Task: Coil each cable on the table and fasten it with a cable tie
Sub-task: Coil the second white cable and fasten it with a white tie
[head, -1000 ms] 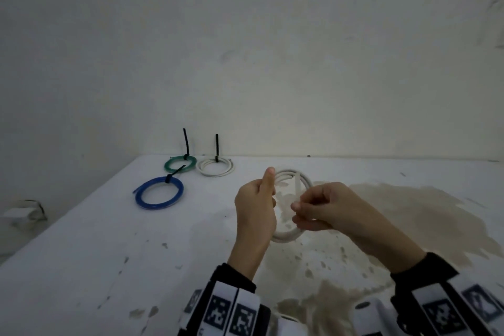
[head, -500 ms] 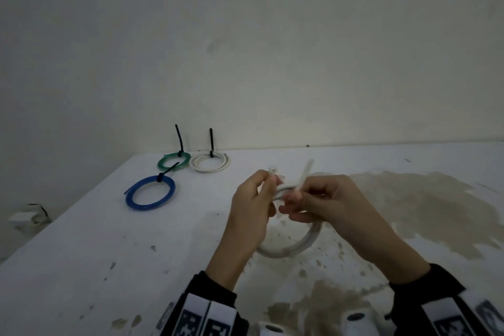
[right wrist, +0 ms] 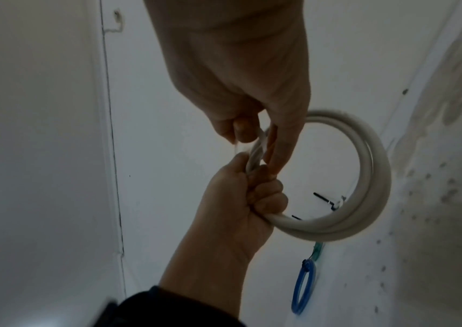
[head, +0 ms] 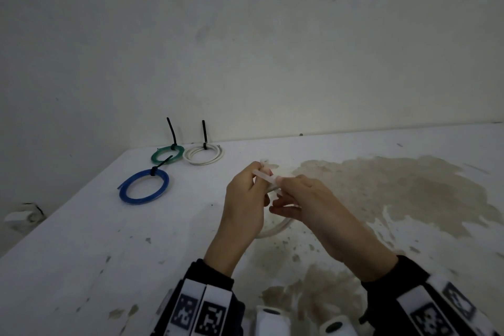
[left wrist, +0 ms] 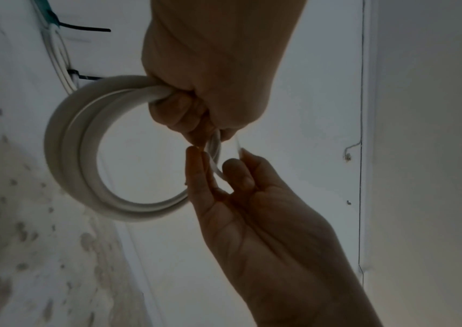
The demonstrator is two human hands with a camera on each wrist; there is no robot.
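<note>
My left hand (head: 255, 183) grips a coiled white cable (head: 275, 229) held on edge just above the table, its lower arc showing below my palms. In the left wrist view the left hand (left wrist: 185, 106) wraps the coil (left wrist: 64, 154) at its top. My right hand (head: 286, 188) pinches a translucent cable tie (head: 266, 175) that lies across the coil between both hands. The right wrist view shows the right hand's fingertips (right wrist: 274, 141) on the tie (right wrist: 257, 146), against the left hand (right wrist: 246, 194) and the coil (right wrist: 375, 177).
Three tied coils lie at the table's far left: a blue one (head: 141, 200), a green one (head: 155, 157) and a white one (head: 201, 163), each with a black tie, two tails standing up. A brown stain (head: 395, 188) covers the right of the white table. The wall is close behind.
The tie's tail stood upright between my hands; now it lies sideways across the coil. Both hands have closed together over the top of the coil.
</note>
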